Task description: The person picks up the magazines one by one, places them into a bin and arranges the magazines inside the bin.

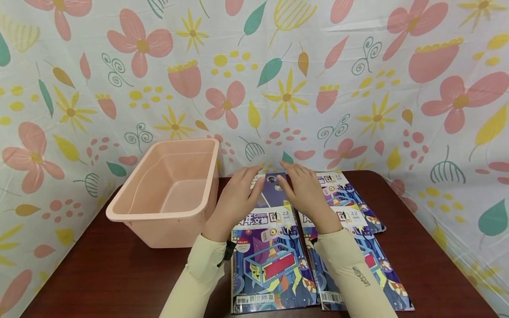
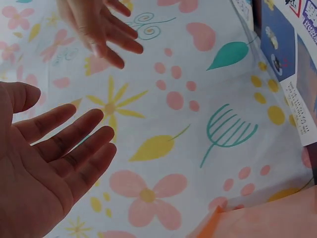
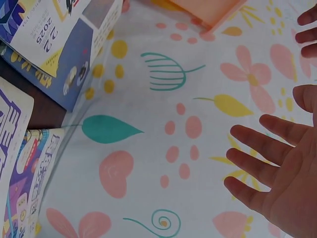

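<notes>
Both hands, left hand (image 1: 237, 194) and right hand (image 1: 304, 190), are hovering open over the far end of the magazine (image 1: 270, 247), whose long axis is running toward the person.

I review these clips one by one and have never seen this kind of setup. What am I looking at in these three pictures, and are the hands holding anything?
A person wears three cameras: one on the head, one on each wrist. The head view looks down on a dark wooden table backed by a flowered cloth. On it stand a pink plastic bin and several magazines with blue covers. The left hand and right hand hover over the magazines' far end, fingers straight. Each wrist view shows its own palm against the cloth. Neither hand holds anything.
</notes>
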